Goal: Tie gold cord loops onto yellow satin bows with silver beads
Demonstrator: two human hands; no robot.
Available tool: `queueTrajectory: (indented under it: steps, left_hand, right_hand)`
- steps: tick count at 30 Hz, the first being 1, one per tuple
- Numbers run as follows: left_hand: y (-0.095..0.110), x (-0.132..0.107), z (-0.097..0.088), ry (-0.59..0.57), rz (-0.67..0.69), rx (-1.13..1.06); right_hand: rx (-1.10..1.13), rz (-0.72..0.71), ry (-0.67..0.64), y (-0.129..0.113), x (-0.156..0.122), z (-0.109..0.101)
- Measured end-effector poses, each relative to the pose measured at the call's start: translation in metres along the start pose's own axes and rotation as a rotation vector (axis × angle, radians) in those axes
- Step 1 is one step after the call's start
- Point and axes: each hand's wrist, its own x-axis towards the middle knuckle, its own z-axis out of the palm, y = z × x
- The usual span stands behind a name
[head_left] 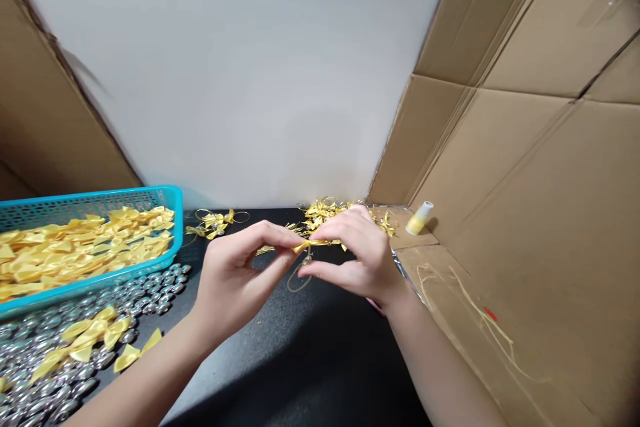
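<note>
The yellow ribbon bow (306, 246) is held over the black tabletop (310, 347), well to the right of the blue basket (100, 200). The left hand (233, 283) pinches its left end between thumb and forefinger, and the right hand (357, 257) grips its right end with closed fingers. A gold thread loop (299, 280) hangs beneath the bow. Silver beads (45, 347) lie just in front of the basket.

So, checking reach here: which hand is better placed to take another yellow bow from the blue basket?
Probably left: the left hand is nearer the blue basket on its side; the right hand is by the cardboard wall. Both pinch one yellow bow.
</note>
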Motion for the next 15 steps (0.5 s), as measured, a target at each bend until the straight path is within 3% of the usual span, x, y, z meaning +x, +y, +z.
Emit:
queueTrajectory:
  steps: [10,12,15]
  left_hand:
    - [-0.0016,-0.001,-0.0002,-0.064,0.073,0.033]
    - [-0.0027,-0.0004,-0.0007,-0.062,0.093,0.058]
    - [-0.0055,0.0022,-0.0008,-0.041,0.1,0.121]
  right_hand:
    - [0.152,0.055,0.054,0.0029,-0.0042,0.0053]
    - [0.191,0.131,0.059,0.0029,-0.0035,0.0054]
    - [0.361,0.404,-0.025,0.0055,-0.0011,0.0064]
